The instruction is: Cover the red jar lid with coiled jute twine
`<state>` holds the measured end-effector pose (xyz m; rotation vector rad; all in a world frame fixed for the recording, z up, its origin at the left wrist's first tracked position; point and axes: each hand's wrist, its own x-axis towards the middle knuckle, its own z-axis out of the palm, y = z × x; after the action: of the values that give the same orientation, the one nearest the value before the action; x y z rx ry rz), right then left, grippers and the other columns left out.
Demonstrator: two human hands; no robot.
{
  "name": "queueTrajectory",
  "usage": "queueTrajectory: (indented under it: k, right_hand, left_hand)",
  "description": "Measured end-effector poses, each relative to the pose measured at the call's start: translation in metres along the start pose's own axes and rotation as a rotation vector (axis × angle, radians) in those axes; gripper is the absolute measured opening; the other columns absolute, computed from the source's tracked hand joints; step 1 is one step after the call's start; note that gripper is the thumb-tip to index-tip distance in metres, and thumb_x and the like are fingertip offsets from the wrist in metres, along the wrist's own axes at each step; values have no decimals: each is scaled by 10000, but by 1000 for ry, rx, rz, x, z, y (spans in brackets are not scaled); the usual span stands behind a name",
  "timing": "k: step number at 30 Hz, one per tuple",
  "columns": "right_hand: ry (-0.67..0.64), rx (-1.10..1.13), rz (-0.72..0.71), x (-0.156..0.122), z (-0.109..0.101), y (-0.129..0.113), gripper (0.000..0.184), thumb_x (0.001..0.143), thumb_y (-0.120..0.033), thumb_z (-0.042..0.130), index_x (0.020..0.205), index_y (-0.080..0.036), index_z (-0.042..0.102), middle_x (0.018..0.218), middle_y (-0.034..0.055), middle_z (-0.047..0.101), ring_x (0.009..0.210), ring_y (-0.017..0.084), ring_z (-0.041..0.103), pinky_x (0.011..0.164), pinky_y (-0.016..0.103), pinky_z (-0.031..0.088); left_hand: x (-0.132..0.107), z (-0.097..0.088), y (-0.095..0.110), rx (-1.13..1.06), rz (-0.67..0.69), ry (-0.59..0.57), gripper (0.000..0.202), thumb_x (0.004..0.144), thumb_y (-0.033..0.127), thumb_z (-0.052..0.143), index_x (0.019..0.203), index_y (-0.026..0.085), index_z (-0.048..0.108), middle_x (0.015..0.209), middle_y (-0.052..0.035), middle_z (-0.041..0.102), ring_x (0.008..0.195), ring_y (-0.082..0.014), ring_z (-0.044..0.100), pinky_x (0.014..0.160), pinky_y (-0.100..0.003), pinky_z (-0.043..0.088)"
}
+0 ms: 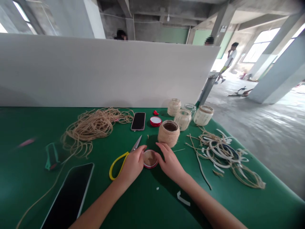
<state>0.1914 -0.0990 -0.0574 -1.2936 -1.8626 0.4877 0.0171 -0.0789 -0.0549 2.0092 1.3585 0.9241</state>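
Observation:
A round jar lid (150, 159) with a red rim and a brownish middle lies low over the table between my hands. My left hand (135, 160) curls round its left side, thumb and fingers closed on the edge. From the right, my right hand (169, 161) grips the opposite edge, its longer fingers reaching towards the base of a twine-wrapped jar (168, 133). That jar stands upright with its mouth uncovered. Scissors (118, 163) with yellow handles lie beside my left hand, partly hidden by it, blades pointing away.
Twine (95, 125) lies heaped at the back left, near a phone (138, 121). Another red-rimmed lid (155, 121) and several glass jars (183, 119) stand behind. Cord scraps (224, 152) lie right. A large dark-screened device (69, 197) is at front left. A white partition (102, 73) borders the table.

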Motion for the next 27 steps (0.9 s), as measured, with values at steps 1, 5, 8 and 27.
queueTrajectory:
  k: [1,5,8,27]
  right_hand:
    - [-19,-57,-57,-1,-1,-3,388,855,-211,427,1239,-164,456,1200,123,509,1133,231,443,968,410,362]
    - [-205,-242,-228,-3,-5,-13,490,865,-257,438,1340,-201,335,1353,91,393,1253,242,322,1024,436,290]
    - [-353,-326,-304,-4,-7,-16,612,862,-420,448,1391,-210,222,1429,64,272,1319,240,193,1066,438,202]
    - [-444,-373,-311,-9,-1,-13,606,873,-439,421,1397,-250,181,1432,61,267,1320,241,181,1058,503,120]
  left_hand:
    - [0,-2,1,17,11,6,308,842,212,351,1071,209,557,1052,-97,644,989,-249,588,851,-391,435]
    - [0,-9,7,-54,15,117,291,854,192,322,1047,211,539,1050,-79,622,1005,-213,568,869,-363,430]
    - [1,-11,10,-194,-19,198,239,849,196,345,1000,202,530,1036,-71,597,991,-198,556,872,-349,425]
    - [13,-7,6,-526,-199,182,209,753,239,443,937,170,512,789,-27,579,774,-168,588,652,-285,481]
